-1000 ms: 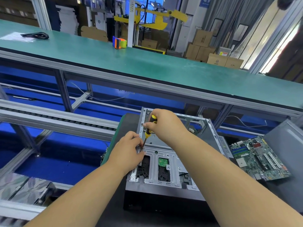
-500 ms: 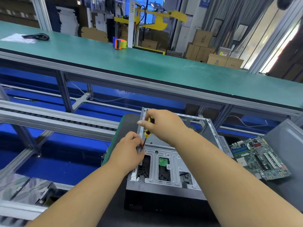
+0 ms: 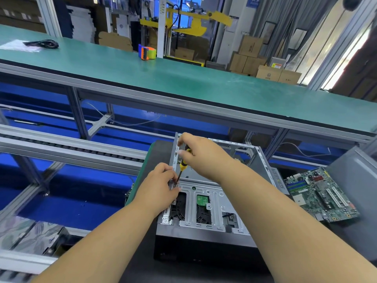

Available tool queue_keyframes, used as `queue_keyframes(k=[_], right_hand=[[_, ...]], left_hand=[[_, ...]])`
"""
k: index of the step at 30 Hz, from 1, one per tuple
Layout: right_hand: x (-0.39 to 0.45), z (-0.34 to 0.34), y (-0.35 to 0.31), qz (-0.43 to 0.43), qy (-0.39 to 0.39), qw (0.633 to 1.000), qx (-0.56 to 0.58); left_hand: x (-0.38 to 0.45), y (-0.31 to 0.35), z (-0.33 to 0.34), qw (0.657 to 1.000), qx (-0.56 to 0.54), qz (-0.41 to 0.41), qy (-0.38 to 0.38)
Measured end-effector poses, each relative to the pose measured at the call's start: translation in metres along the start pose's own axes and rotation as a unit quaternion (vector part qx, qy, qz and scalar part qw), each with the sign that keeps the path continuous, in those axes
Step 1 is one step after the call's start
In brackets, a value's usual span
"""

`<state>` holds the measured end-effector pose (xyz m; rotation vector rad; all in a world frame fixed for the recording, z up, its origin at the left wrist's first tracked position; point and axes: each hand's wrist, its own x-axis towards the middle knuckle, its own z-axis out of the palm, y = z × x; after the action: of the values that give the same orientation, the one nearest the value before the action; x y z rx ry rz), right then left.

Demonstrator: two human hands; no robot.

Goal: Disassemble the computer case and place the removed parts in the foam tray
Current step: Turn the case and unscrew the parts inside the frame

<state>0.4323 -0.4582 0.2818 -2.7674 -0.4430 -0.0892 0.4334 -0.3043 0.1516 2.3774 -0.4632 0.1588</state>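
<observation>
Unscrewing the drive cage at the computer case's left edge

The left hand pinches at the screw spot; the screwdriver slants down-left to it, its handle clasped in the right hand; the computer case lies on the table, motherboard to its right.

Computer case: bare stamped sheet metal, satin grey; front panel matt black plastic. Screwdriver: glossy yellow/black plastic handle, metal shaft. Motherboard: green PCB. Upper bench: matt green mat, scuffed.
</observation>
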Motion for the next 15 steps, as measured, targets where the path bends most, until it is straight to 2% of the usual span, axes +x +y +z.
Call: queue_keyframes(k=[6,12,15], right_hand=[[0.0017,0.0038,-0.0024,0.029,0.029,0.999,-0.018],[-0.0012,0.0032,-0.0050,0.044,0.004,0.998,0.055],[-0.0011,0.0001,-0.0066,0.053,-0.001,0.998,0.042]], left_hand=[[-0.0005,0.0016,-0.0010,1.000,-0.003,-0.002,0.000],[-0.0012,0.0014,-0.0018,1.000,-0.009,-0.003,-0.005],[-0.0014,0.0013,-0.0018,1.000,-0.008,-0.005,-0.007]])
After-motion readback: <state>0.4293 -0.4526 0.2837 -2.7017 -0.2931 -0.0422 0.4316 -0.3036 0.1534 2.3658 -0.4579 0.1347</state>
